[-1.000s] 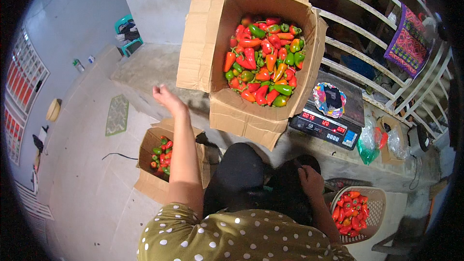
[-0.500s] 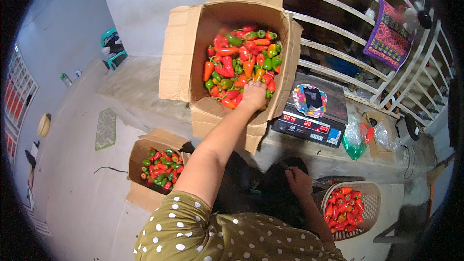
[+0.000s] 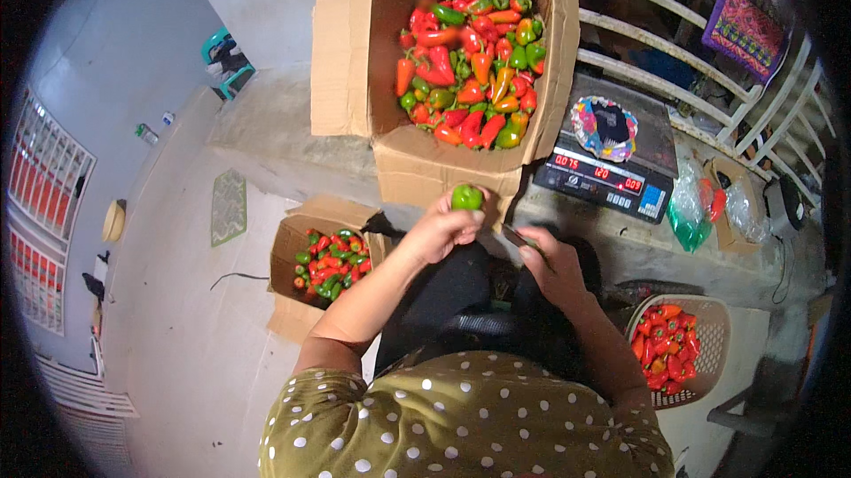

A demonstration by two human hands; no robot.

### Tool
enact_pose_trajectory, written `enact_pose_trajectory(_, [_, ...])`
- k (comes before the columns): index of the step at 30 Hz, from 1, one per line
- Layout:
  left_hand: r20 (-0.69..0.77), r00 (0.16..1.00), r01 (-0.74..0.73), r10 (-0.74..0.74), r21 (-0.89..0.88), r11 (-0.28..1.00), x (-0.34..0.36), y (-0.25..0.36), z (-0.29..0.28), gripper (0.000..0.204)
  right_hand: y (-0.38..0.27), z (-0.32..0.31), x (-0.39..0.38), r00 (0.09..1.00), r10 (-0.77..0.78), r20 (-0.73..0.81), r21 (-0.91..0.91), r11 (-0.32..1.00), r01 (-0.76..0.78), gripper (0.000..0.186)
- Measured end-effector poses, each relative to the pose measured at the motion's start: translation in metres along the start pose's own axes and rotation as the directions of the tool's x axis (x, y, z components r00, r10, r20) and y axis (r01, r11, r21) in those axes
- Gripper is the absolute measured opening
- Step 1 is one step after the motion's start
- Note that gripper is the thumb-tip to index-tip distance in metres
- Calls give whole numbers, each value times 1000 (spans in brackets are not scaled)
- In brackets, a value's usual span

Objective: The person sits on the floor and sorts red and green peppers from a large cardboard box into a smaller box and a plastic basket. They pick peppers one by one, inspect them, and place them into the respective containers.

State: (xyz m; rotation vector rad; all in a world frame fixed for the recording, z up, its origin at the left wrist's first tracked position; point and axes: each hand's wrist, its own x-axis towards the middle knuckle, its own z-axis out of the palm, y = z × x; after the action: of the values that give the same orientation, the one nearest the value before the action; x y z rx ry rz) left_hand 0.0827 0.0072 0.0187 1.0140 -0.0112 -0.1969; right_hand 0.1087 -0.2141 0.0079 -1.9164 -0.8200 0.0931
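Note:
My left hand (image 3: 441, 232) is closed round a green pepper (image 3: 466, 197), held up just in front of a large cardboard box (image 3: 344, 53). To its right, my right hand (image 3: 553, 267) grips a small knife (image 3: 514, 236), its blade pointing toward the pepper but apart from it. Inside the large box lie many red, orange and green peppers (image 3: 439, 66). A smaller cardboard box (image 3: 292, 317) on the floor at the left holds red and green peppers. Low on the right, a beige plastic basket (image 3: 712, 336) contains red peppers.
A digital scale (image 3: 603, 184) with a colourful round woven piece (image 3: 605, 128) on it stands right of the large box. Plastic bags (image 3: 690, 208) lie farther right on the ledge. White railings (image 3: 674, 75) rise behind. A patterned mat (image 3: 229, 206) lies on the left floor.
My left hand has come back out of the large box and now holds a green pepper. My right hand, with the knife, has risen beside it. The view has shifted.

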Motion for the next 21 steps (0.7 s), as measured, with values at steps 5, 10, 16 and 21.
enact_pose_trajectory(5, [-95, 957, -206, 275, 447, 871, -18, -33, 15, 24, -30, 8, 5, 994, -3, 112, -22, 1000, 5, 34])
enact_pose_trajectory(10, [-116, 980, -66, 159, 567, 821, -29, -36, 22, 20, -25, 13, 1, 996, -51, 71, -77, 995, 56, 36])
enact_pose_trajectory(16, [-65, 995, -33, 82, 545, 838, -39, -28, 34, 21, -26, 9, -1, 990, -23, 138, -84, 996, 34, 36])
enact_pose_trajectory(21, [73, 967, -238, 243, 594, 768, -65, -6, 32, 30, 46, -16, -11, 961, 266, -71, -139, 952, -274, 25])
